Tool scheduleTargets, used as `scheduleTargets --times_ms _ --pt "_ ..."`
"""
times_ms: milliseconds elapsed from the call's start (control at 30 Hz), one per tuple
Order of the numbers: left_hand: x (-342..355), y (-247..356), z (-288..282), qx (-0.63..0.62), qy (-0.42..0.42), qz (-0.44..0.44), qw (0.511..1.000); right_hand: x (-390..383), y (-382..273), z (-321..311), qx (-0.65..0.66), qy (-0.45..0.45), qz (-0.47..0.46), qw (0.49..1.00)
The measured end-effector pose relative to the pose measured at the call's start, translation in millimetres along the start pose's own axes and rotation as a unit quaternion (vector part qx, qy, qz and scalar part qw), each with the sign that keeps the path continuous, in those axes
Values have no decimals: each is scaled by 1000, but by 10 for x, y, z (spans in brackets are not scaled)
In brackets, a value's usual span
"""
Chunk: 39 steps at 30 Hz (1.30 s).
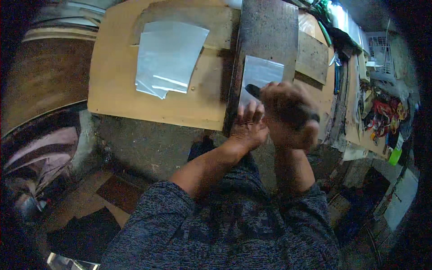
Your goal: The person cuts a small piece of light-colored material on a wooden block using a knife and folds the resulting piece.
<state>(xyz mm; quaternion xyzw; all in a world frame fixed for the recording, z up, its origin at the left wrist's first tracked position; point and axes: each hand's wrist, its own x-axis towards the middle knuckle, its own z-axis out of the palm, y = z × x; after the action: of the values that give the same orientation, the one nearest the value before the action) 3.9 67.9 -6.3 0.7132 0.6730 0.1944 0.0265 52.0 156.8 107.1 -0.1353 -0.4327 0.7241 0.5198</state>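
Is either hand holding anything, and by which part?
The right hand grips a dark object; motion blur hides which part. The left hand rests at the plastic sheet's near end.

Before you is a tan table [112,90]. On its left part you have loose translucent sheets [171,54], unevenly overlapped, their far end over a brownish patch [219,22], perhaps a thin panel. To their right, a thick dark plank [270,27] runs away from you, bearing one clear sheet [265,66]. Right of it lies a small board [312,58].
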Motion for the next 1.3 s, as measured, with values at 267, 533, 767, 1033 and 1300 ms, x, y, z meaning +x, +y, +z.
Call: scheduleTargets --times_ms 267,533,767,1033,1300 --pt "-34 -36 57 -15 14 -10 1000 -54 -248 132 31 57 -47 997" --pt "-11 -72 61 -14 28 10 999 -19 -337 8 -55 73 -60 994" --pt "15 -64 30 21 16 6 1000 -1 -298 -184 -58 97 -42 993" --pt "0 -74 88 24 40 14 999 -76 -460 -234 -83 93 -61 990" --pt "19 -28 67 27 32 -3 999 -83 -432 -204 -104 140 -45 984"
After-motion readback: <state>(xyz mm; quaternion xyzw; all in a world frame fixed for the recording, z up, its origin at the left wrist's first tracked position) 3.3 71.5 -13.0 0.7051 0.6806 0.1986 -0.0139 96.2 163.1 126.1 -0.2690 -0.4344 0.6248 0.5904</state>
